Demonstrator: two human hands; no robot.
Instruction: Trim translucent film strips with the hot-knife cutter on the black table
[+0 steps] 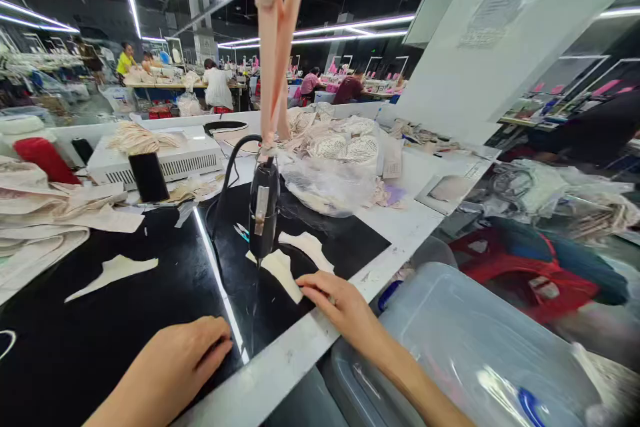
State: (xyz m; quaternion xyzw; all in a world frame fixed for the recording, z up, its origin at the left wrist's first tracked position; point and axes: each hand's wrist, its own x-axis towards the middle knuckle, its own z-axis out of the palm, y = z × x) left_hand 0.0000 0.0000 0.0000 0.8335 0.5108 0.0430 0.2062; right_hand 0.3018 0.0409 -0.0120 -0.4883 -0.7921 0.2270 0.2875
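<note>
The cream piece (280, 273) lies on the black sheet (50, 340) near the front edge of the bench (295, 352), its far-left end beneath the lower tip of the black tool (264, 207), which hangs from the pinkish straps (280, 67). Whether tip and cloth touch, I cannot tell. The right hand (333, 297) meets the piece at its near-right end; the grip there looks like a light pinch, thumb and forefinger on the edge. The left hand (187, 353) is over the sheet with curled fingers, well apart from any cut shape; whether its grip contains anything, I cannot tell.

2 similar shapes lie about: the second piece (310, 250) just beyond the first, and the third piece (113, 273) off to the left. Blue-handled snips (242, 232) rest beside the tool.

The piece looks light and soft, with enough body to lie flat, so it would probably slide easily on the smooth sheet and crease or stretch if tugged. The best hold is likely 2 fingertips on an outer edge, away from the tool's tip, with gentle pressure to keep it flat.
</note>
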